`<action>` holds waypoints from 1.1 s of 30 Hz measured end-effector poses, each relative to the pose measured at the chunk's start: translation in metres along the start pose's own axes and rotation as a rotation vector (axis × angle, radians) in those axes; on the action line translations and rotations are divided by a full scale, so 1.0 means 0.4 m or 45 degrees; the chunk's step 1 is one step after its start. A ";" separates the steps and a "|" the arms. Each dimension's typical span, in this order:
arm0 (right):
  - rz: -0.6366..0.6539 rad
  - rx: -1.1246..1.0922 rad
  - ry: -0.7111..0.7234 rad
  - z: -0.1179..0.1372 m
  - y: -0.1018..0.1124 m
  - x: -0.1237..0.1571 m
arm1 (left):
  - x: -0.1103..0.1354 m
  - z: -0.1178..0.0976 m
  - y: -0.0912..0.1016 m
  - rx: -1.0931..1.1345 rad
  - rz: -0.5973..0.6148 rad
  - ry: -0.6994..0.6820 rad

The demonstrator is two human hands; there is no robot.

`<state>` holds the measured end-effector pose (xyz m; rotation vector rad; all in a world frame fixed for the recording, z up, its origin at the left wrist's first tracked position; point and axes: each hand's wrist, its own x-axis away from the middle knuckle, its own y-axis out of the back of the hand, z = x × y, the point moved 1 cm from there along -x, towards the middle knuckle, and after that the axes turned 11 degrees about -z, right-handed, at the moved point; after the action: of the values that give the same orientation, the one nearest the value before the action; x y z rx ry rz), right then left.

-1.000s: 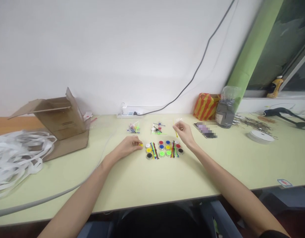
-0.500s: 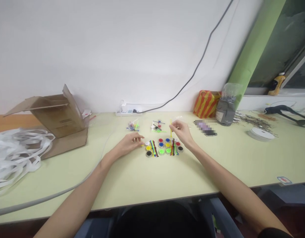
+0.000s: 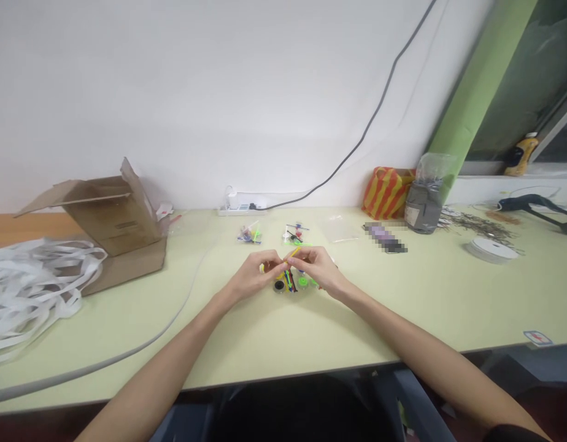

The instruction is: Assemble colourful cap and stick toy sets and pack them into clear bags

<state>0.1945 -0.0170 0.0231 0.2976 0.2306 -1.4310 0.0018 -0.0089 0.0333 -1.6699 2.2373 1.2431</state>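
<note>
My left hand [image 3: 256, 273] and my right hand [image 3: 316, 268] meet, fingertips close together, above the small parts on the table. A thin yellow plastic stick [image 3: 294, 252] is pinched in my right hand. My left hand's fingers are curled closed, with a small yellow piece [image 3: 262, 268] showing at them; its kind is unclear. Beneath lie a black round disc [image 3: 279, 286], a light green disc [image 3: 302, 281] and a bundle of coloured sticks [image 3: 289, 281]. The other discs and sticks are mostly hidden by my hands.
Two small piles of coloured plastic parts, a left one [image 3: 250, 233] and a right one [image 3: 294, 234], lie behind my hands. A cardboard box [image 3: 113, 218], white strips [image 3: 39, 288] and a grey cable [image 3: 140, 345] are left. A white spool [image 3: 491, 250] lies right.
My right hand has moved left with the yellow stick, which now tilts. My left hand has shifted right, so the hands meet over the discs and cover many of them.
</note>
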 end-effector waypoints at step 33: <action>-0.119 -0.121 0.002 0.045 0.075 -0.017 | -0.001 0.182 0.144 -0.850 0.378 0.477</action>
<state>0.2229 -0.0132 0.0444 0.2125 0.3165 -1.5074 -0.0737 0.0422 0.0165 -1.9516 2.5259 2.0873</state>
